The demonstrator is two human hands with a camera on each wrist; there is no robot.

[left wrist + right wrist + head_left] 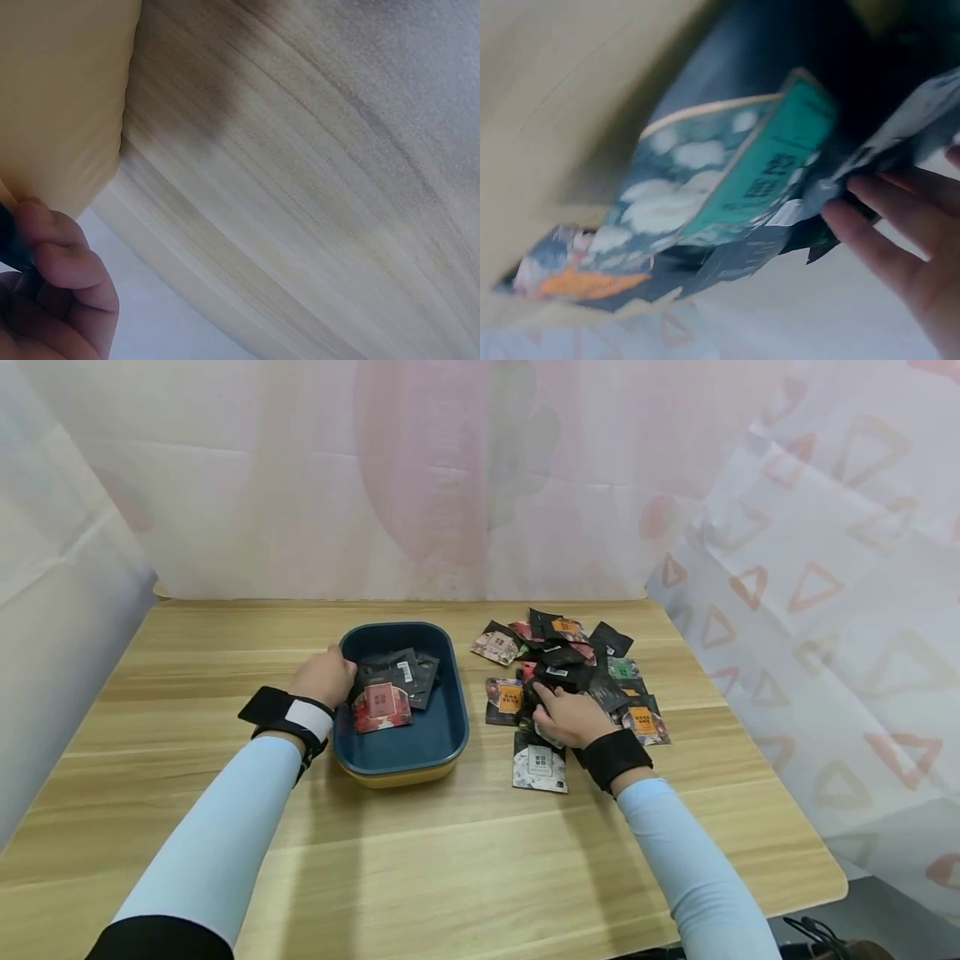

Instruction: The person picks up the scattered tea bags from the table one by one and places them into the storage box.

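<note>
A blue basin (450,693) with a yellow underside stands mid-table and holds a few dark packets and a red one (381,707). My left hand (324,677) grips its left rim; in the left wrist view the curled fingers (64,274) clasp the blue rim beside the yellow wall (60,97). To the basin's right lies a loose pile of small packets (570,656). On the near side of that pile my right hand (566,714) pinches packets. The right wrist view, blurred, shows its fingers (900,225) against a grey packet (810,202) next to a teal one (769,176).
A white packet (540,764) lies by my right wrist and orange-labelled ones (643,718) at the pile's right. The wooden table (465,860) ends at its near-right corner. Pale curtains hang close behind and on both sides.
</note>
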